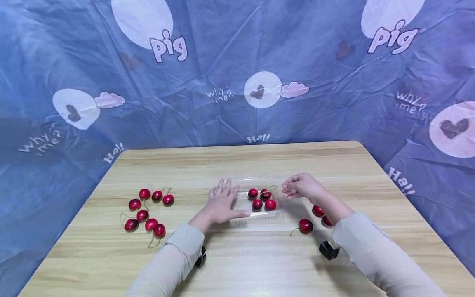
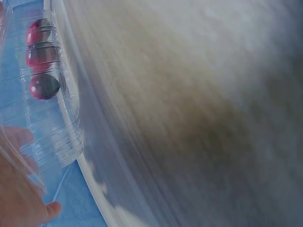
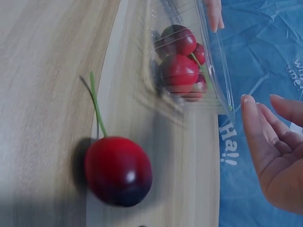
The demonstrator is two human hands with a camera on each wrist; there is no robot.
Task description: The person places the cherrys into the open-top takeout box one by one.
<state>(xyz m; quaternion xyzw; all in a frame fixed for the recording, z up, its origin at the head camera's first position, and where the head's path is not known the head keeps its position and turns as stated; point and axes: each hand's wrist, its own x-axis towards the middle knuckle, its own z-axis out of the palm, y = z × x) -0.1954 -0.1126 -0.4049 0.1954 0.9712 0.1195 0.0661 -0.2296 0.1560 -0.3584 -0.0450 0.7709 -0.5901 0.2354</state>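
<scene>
A clear plastic box (image 1: 259,213) with several dark red cherries (image 1: 270,204) in it sits mid-table. My left hand (image 1: 220,204) has its fingers spread over the box's left end; in the left wrist view, fingers (image 2: 21,137) show through the clear plastic. Just past the box's right end is my right hand (image 1: 303,186), its fingers loosely bent. In the right wrist view, a gap shows between thumb and forefinger, with nothing held there. A single stemmed cherry (image 3: 118,171) lies on the table below that hand.
Several loose cherries (image 1: 142,215), some with green stems, lie on the wooden table (image 1: 237,268) at left. Two more cherries (image 1: 318,210) are partly covered by the right forearm. Blue printed cloth (image 1: 230,111) hangs behind and around the table.
</scene>
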